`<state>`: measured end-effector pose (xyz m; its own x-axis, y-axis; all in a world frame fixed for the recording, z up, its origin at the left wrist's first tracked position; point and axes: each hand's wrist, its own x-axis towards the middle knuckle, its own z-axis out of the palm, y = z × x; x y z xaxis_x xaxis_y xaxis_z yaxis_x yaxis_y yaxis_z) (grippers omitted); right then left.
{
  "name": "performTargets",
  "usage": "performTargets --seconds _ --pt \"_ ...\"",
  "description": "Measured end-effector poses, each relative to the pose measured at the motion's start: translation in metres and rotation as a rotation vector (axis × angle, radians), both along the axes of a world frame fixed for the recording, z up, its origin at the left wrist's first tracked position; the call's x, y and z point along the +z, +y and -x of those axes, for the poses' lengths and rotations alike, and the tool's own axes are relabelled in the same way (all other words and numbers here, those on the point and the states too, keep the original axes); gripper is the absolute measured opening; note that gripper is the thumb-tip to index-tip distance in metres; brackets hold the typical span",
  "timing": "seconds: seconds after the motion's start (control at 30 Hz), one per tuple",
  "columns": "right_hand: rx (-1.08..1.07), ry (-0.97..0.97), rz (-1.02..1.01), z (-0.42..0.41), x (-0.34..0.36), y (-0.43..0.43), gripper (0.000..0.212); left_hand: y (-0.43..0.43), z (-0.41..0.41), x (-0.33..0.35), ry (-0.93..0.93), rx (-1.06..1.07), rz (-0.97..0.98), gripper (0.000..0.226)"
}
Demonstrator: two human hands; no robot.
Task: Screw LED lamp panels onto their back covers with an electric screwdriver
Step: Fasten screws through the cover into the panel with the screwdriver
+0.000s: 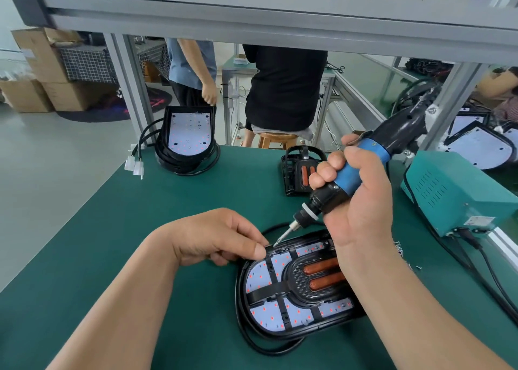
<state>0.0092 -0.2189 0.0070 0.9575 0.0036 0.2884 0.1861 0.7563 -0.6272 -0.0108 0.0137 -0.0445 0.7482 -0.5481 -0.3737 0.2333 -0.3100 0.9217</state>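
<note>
On the green surface (140,229), right in front of the person, lies the black back cover (241,291) with the white LED panel (260,277) seated inside it, face up under a black ribbed frame, and a black cable (252,341) looping round its near side. It looks like moulded plastic, stiff but light, so it would likely skate or tip under a driver's push unless held down. The rim is the safe place to hold it. The panel reads as a thin rigid board dotted with small red LEDs, best not pressed or scraped.

Next in size, the electric screwdriver (361,165) is probably the heaviest thing in play, its cord trailing away behind it. The right hand (361,201) is wrapped firmly round its blue grip, tilting it down to the left.

The left hand (218,235) has curled fingers, with thumb and forefinger pinching at the cover's far-left rim. That steadies the piece just beside the bit (283,236), whose tip meets the rim there.

Whether a screw sits under the tip is too small to tell; such screws would be slippery and easily dropped
</note>
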Motion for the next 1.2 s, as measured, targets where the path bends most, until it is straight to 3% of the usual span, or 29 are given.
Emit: performTargets --seconds 0.3,0.7,1.2 --pt "0.081 -0.093 0.167 0.011 -0.003 0.011 0.022 -0.004 0.0 -0.001 -0.01 -0.011 -0.049 0.039" --pt "0.176 -0.178 0.24 0.017 -0.007 0.017 0.03 -0.005 0.001 0.002 -0.024 -0.019 -0.057 0.032" --pt "0.238 -0.221 0.393 0.027 -0.002 0.024 0.017 -0.007 -0.002 -0.007 -0.059 0.041 -0.056 0.017"
